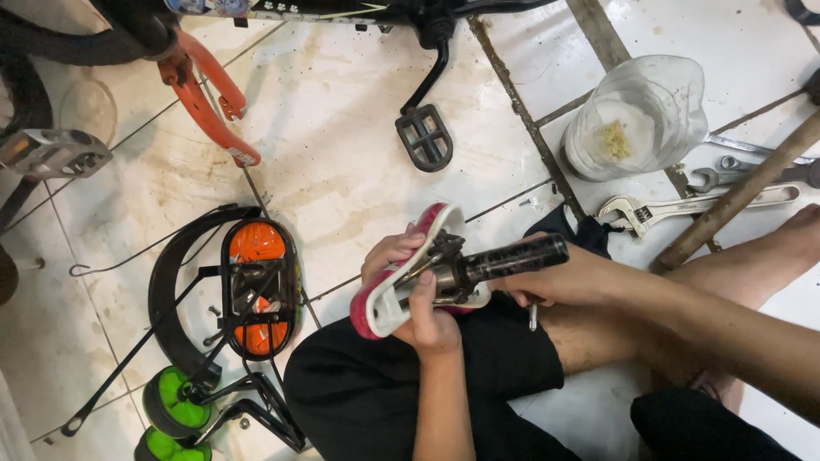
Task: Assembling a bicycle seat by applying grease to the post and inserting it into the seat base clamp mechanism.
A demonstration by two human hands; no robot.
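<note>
White tiled floor [359, 111], stained, open at centre; black pedal [424, 137], plastic tub [636, 115] and wrenches [692, 205] at margins. Pink-and-white bicycle saddle [401, 290], underside up over lap; its black post [512, 256] points right. Left hand [423, 312] grasps saddle; right hand [559, 277] grips post.

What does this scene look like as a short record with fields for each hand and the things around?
left hand: holds pink and white bicycle saddle from below
right hand: grips black seat post fixed to the saddle
floor right: adjustable wrench, plastic container
floor left: black fender, green training wheels
floor top: black pedal
</note>
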